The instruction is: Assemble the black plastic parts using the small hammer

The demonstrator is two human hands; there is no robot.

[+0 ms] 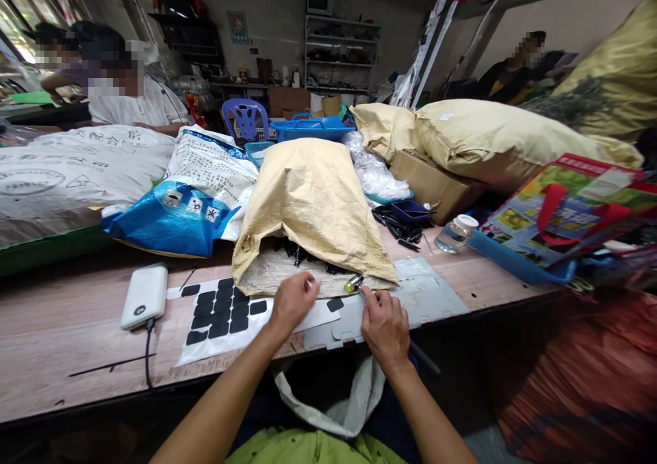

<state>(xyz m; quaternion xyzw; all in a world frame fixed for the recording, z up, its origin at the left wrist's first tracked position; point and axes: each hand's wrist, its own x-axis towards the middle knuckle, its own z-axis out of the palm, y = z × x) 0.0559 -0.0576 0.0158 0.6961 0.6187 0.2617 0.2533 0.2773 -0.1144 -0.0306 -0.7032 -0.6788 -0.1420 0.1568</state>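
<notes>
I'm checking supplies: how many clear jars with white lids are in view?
1: a clear jar on the table, left of the blue tray, beyond your right hand. Others may be hidden.

Sack [318,190]: looking papery, matt, creased beyond the right fingers [382,301]
Held piece [353,284]: gleaming like metal at their tips
Tabletop [92,334]: showing wood grain left of them

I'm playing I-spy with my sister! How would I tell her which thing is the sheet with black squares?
Find the big tan sack in the middle of the table, its open end facing the person. At its near left corner, between the white power bank and the left hand, lies a white sheet. Unlike its neighbours, it carries rows of black rounded squares.
</notes>
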